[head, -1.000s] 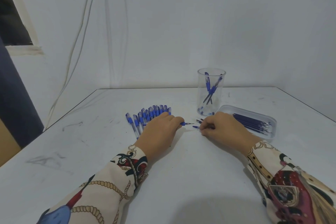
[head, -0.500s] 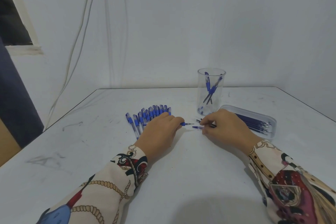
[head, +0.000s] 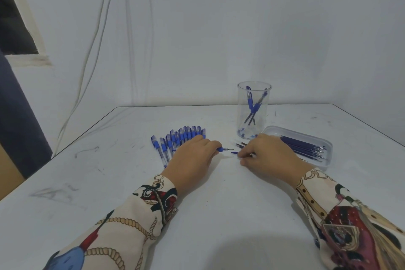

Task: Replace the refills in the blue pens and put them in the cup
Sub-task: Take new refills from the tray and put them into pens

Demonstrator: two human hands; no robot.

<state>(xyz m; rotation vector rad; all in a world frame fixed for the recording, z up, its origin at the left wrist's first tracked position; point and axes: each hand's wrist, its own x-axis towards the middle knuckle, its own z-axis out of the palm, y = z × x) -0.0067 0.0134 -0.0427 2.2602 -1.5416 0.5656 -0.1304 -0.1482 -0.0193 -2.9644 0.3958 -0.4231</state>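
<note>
My left hand (head: 192, 155) rests on the table and grips a blue pen (head: 224, 149) whose tip pokes out to the right. My right hand (head: 267, 155) lies close opposite, its fingers pinching a small blue pen part (head: 235, 152) on the table. A row of several blue pens (head: 177, 140) lies behind my left hand. The clear cup (head: 254, 109) stands behind my right hand with a few blue pens in it. A clear tray (head: 328, 155) of dark blue refills (head: 302, 147) sits to the right.
Two loose thin refills (head: 241, 144) lie on the white table (head: 219, 204) between the hands and the cup. White cables (head: 96, 50) hang down the wall at the left. The table's left edge drops off near a dark post (head: 19, 116).
My right hand lifted slightly toward the cup half a second ago, then came back down to the small blue part. My left hand has stayed still.
</note>
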